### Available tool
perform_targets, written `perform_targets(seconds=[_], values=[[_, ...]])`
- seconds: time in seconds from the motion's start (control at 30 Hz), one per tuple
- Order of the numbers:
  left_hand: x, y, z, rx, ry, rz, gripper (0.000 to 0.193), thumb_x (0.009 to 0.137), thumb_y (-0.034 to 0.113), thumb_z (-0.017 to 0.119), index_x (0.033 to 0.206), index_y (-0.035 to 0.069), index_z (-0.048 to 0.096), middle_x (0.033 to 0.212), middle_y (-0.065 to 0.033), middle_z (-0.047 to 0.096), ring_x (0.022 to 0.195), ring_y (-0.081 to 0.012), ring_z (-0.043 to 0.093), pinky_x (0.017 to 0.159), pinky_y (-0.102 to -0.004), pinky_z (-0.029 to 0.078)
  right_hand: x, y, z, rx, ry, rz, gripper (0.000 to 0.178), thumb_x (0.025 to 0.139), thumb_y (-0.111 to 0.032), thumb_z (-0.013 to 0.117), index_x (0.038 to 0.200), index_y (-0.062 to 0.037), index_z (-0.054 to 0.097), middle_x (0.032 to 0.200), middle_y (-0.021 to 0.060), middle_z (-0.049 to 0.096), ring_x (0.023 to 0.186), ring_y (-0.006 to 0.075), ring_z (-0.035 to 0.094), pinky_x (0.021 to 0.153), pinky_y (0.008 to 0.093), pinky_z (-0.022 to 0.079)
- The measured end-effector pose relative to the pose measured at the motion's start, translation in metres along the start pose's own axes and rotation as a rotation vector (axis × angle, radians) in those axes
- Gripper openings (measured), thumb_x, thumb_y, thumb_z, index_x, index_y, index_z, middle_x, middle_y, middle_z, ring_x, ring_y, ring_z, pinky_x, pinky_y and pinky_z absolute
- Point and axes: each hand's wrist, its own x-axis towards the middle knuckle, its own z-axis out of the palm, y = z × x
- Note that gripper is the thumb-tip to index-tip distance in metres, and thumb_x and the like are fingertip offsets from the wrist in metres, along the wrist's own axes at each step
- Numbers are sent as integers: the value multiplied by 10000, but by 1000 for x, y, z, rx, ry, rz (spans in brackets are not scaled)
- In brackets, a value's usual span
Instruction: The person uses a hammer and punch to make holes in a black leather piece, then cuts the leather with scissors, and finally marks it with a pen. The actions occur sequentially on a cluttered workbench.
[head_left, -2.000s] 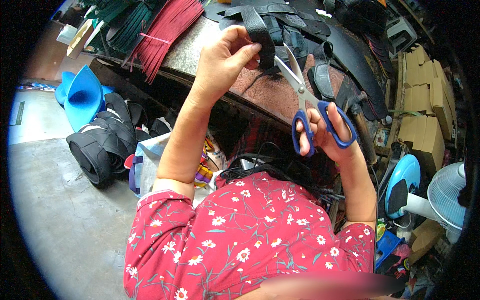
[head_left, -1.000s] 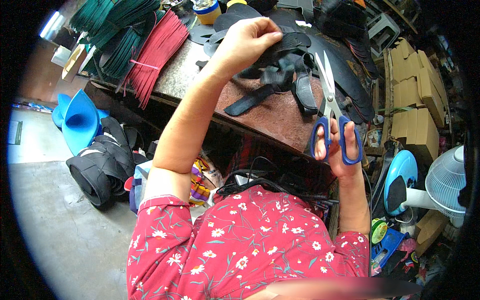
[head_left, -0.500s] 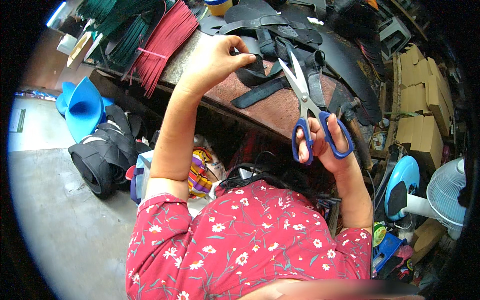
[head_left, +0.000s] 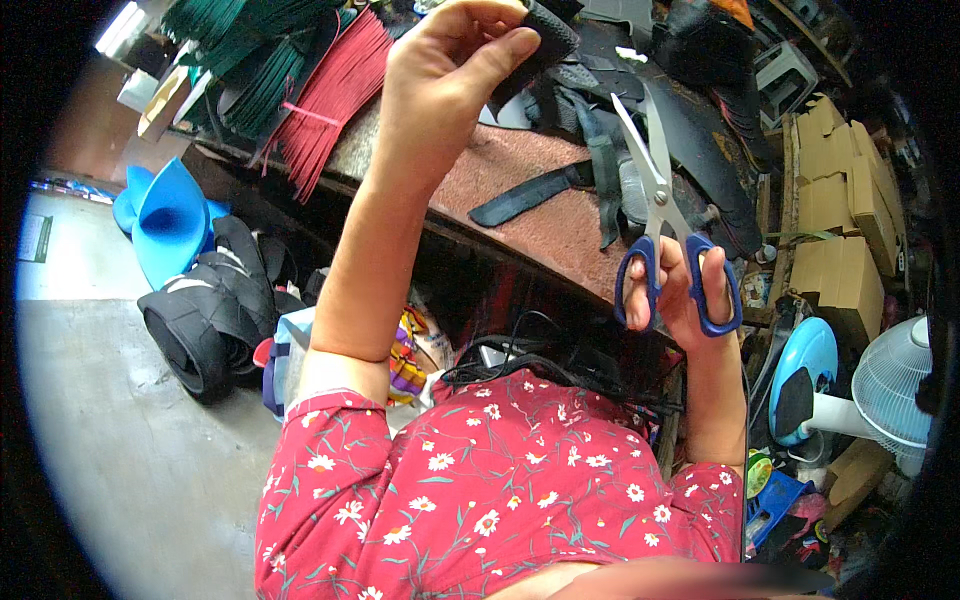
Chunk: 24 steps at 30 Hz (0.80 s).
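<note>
High over the far side of the bench, my left hand [head_left: 440, 90] pinches a black strap [head_left: 552, 42] between thumb and fingers; part of the strap is hidden behind the hand. My right hand [head_left: 685, 318] has its thumb and fingers through the blue handles of a pair of scissors [head_left: 660, 198]. Their blades point away from me, a little apart, with nothing between them. Beyond and beside the blades, more black straps [head_left: 530, 194] lie on the reddish bench top [head_left: 535, 150].
Bundles of red strips [head_left: 330, 100] and dark green strips [head_left: 240, 45] lie at the far left. Rolled black material [head_left: 205, 320] and a blue curved object [head_left: 168, 215] are at left. Cardboard boxes [head_left: 838, 270] and a white fan [head_left: 895, 385] stand at right.
My left hand has risen up and away, lifting a black strap off the pile. The scissors in my right hand have shifted right, their blades now closer together.
</note>
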Motion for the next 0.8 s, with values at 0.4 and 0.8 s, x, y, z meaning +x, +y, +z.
perform_targets(seconds=[0.4,0.8], values=[[-67,-33,13,-270,-169,-303,223,890,22,604,1106,4,556,947,-34,630,842,-101,606,774,-251,503,4,21,-3,203,-201,323,910,833,-837,294,1130,-13,540,829,144,690,754,207,663,655,268,487],[-62,-37,22,-190,-192,-377,207,887,96,669,1051,-3,592,823,-20,651,732,-71,613,653,-220,499,6,13,9,-301,29,95,741,894,-717,422,1084,-16,572,766,75,661,662,118,622,582,208,432]])
